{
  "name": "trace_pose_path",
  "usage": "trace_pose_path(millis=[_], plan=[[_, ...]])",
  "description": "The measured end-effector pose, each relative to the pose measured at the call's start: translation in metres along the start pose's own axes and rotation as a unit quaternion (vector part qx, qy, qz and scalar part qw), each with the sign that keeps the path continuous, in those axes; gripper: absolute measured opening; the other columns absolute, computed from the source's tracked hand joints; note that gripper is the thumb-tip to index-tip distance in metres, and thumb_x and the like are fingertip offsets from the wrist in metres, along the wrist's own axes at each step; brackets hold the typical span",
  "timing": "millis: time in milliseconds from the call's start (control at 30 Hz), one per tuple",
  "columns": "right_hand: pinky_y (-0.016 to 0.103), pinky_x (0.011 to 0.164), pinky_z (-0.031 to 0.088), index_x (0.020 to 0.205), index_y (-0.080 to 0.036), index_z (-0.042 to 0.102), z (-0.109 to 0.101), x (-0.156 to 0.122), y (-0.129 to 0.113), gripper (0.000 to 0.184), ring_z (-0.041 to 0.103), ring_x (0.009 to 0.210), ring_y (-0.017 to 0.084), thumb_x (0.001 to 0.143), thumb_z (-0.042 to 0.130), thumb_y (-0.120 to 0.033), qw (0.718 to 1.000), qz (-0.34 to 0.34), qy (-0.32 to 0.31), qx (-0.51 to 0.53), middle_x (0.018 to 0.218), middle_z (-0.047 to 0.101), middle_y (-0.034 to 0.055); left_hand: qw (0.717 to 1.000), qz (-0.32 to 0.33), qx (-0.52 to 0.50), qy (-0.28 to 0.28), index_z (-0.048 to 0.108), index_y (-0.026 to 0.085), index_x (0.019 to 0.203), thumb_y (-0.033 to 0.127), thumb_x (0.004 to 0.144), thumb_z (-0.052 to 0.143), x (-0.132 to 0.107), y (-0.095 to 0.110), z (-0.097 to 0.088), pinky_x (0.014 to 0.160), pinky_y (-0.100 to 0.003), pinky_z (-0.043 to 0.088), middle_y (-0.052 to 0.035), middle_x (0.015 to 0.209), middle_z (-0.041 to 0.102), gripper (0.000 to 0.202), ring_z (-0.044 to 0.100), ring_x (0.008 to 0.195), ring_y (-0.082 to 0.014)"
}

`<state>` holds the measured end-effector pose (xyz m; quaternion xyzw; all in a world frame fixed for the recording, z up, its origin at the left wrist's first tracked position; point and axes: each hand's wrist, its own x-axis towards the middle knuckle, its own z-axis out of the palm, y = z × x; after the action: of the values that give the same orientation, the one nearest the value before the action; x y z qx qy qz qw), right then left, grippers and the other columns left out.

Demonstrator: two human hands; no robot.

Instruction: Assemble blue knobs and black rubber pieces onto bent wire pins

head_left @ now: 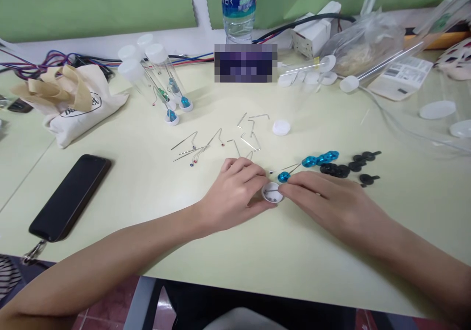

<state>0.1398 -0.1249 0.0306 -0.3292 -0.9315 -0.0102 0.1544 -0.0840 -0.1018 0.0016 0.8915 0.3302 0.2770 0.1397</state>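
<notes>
My left hand (241, 187) is closed around the rim of a small white round cap (273, 200), steadying it on the table. A few tiny silvery pieces lie inside the cap. With its fingertips pinched together, my right hand (327, 197) holds a thin metal rod (272, 190) whose end reaches into the cap. Just beyond the right fingertips is a shiny blue bead-like piece (284, 177) with thin wires beside it; whether the fingers touch it I cannot tell. Bent metal wires (195, 148), some with small coloured ends, lie past my left hand.
Blue pieces (320, 159) and black knobbed pieces (334, 170) lie beyond my right hand. Capped clear tubes (162, 74) stand at the back left, near a cloth bag (81, 104). A phone (69, 197) lies left; a water bottle (238, 11) stands behind.
</notes>
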Motion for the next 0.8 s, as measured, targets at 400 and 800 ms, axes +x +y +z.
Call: trace_pose_path(millis=[400, 800], plan=[[0.029, 0.056, 0.042, 0.096, -0.012, 0.063, -0.0019, 0.0003, -0.0028, 0.02, 0.059, 0.073, 0.018, 0.093, 0.044, -0.005, 1.0, -0.006, -0.006, -0.03, 0.085, 0.063, 0.0082, 1.0, 0.001, 0.007, 0.011, 0.064, 0.018, 0.092, 0.042, 0.087, 0.063, 0.0, 0.0002, 0.0005, 0.081, -0.037, 0.037, -0.0049, 0.095, 0.069, 0.024, 0.055, 0.092, -0.0203], [0.024, 0.051, 0.038, 0.087, -0.019, 0.06, 0.0073, -0.002, -0.0003, 0.017, 0.056, 0.06, 0.011, 0.096, 0.046, -0.016, 0.996, 0.08, 0.015, 0.028, 0.076, 0.063, 0.0011, 0.999, -0.003, 0.004, 0.036, 0.064, 0.019, 0.093, 0.046, 0.084, 0.065, -0.0005, -0.0006, -0.0008, 0.081, -0.037, 0.038, -0.0054, 0.099, 0.069, 0.029, 0.055, 0.09, -0.0205]])
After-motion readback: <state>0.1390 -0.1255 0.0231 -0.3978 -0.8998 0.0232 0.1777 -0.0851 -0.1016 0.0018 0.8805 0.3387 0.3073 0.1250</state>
